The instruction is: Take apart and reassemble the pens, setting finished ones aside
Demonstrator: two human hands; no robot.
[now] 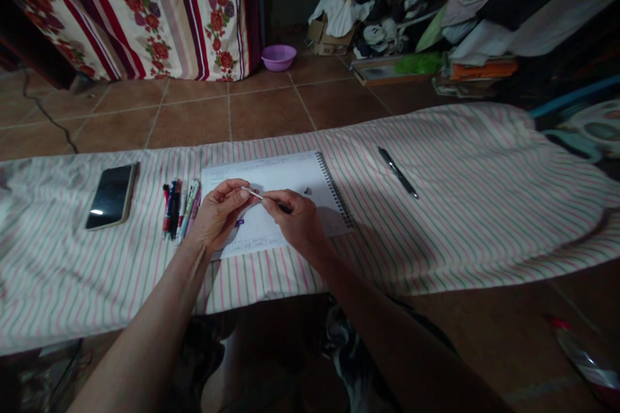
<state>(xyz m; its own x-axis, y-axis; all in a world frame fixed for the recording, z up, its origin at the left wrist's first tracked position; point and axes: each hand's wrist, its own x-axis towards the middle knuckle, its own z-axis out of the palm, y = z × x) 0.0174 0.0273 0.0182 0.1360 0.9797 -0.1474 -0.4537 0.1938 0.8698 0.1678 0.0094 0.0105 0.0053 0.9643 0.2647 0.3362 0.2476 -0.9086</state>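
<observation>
Your left hand (223, 208) pinches one end of a thin white stick (254, 193); your right hand (299, 211), the other. Likely light, slick, easily bent: hold near its ends.

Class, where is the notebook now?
In the head view, the notebook lies just left of centre on the cloth, between the pen cluster at left and the lone pen at right.

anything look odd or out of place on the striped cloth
A black pen lies by itself right of the notebook, while other pens sit bunched to the notebook's left. A dark piece, too small to identify, lies on the notebook. Both look slightly stray.
</observation>
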